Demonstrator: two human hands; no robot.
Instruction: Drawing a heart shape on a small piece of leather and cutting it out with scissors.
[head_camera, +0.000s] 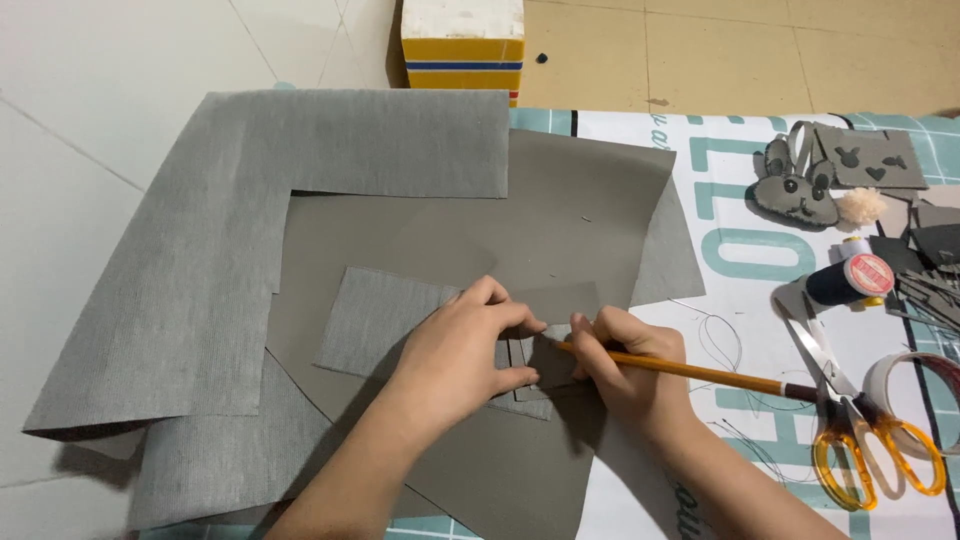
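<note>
The left hand (462, 352) presses thumb and fingers down on a small grey template piece (540, 362), pinning it flat against the grey fabric strip (385, 322) beneath, which lies on a large smooth grey sheet (560, 200). The right hand (625, 370) is closed around an orange pencil (700, 374) in a writing grip, its tip touching the edge of the template just beside the left fingertips.

To trace well here, the template should stay pinned close to the line being drawn, so it cannot creep; the pencil point is best run snug against the edge at a steady slant, with light pressure so the woven cloth does not drag or pucker.

Folded ribbed grey fabric (190, 270) overlaps the sheet at the left. Well apart to the right lie orange-handled scissors (850, 420), a dark blue thread spool (845, 280), a roll of tape (915, 380), a grey felt animal face (795, 190) and loose threads on the printed mat (740, 160).
</note>
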